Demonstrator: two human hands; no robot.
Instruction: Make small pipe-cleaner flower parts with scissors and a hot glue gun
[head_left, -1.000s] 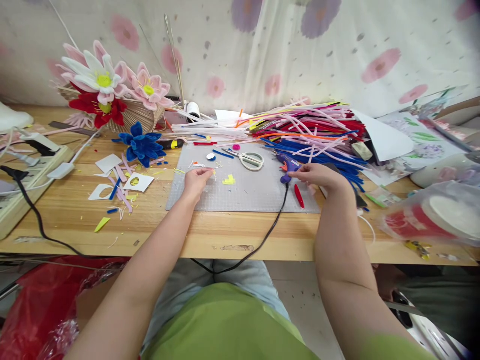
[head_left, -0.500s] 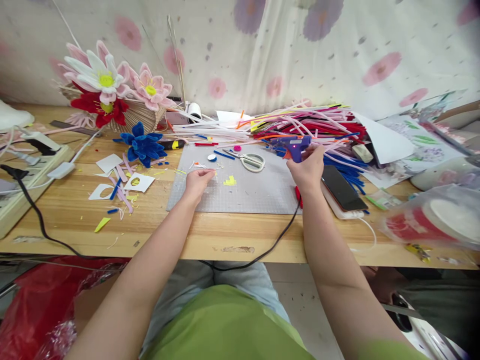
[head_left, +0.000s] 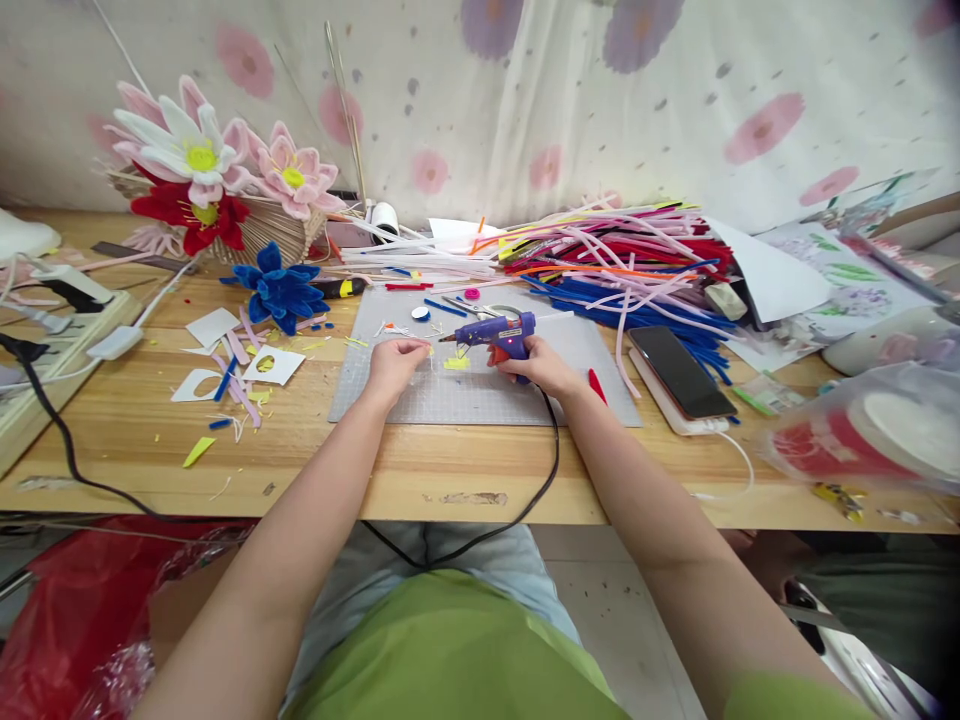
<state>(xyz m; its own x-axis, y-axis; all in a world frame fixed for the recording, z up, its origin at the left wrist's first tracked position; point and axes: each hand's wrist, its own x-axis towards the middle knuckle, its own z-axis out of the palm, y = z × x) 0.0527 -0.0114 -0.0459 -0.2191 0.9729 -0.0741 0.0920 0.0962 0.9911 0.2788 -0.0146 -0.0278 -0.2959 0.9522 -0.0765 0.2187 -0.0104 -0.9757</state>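
My right hand [head_left: 547,368] is wrapped round the handle of a purple glue gun [head_left: 489,332], whose nozzle points left. A light glows on its side, and its black cord drops over the table edge. My left hand [head_left: 394,375] pinches a tiny pale yellowish piece, too small to make out, just left of the nozzle. Both hands are above a grey cutting mat [head_left: 427,405]. On the mat lie yellow scraps [head_left: 456,363], a small white-and-blue disc [head_left: 421,314] and scissors [head_left: 459,305] partly hidden behind the glue gun.
Pipe cleaners [head_left: 622,245] are heaped at the back. A blue fuzzy flower [head_left: 276,288] and paper scraps [head_left: 276,366] lie at left, near a power strip [head_left: 67,370]. To the right are a phone [head_left: 681,372] and a bagged red cup [head_left: 840,445].
My right hand has brought the glue gun leftward and down from over the pipe cleaners, its nozzle now close to my left hand. The left hand stays nearly still.
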